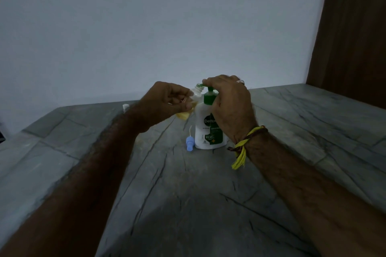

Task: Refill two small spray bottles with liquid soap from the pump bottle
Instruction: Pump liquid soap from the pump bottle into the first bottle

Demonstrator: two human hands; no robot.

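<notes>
A white pump bottle [205, 129] with a green pump head and green label stands upright on the grey stone table [188, 194]. My right hand [227, 102] lies over the pump head, fingers curled on it. My left hand [167, 104] holds a small clear spray bottle [191, 106], tilted, with yellowish liquid in it and its open neck right under the pump spout. A blue spray cap with a thin white tube [189, 143] lies on the table just left of the pump bottle.
A small white object [125, 107] shows at the table's far edge, mostly hidden behind my left forearm. A pale wall rises behind the table. A brown wooden panel [351, 27] stands at the right.
</notes>
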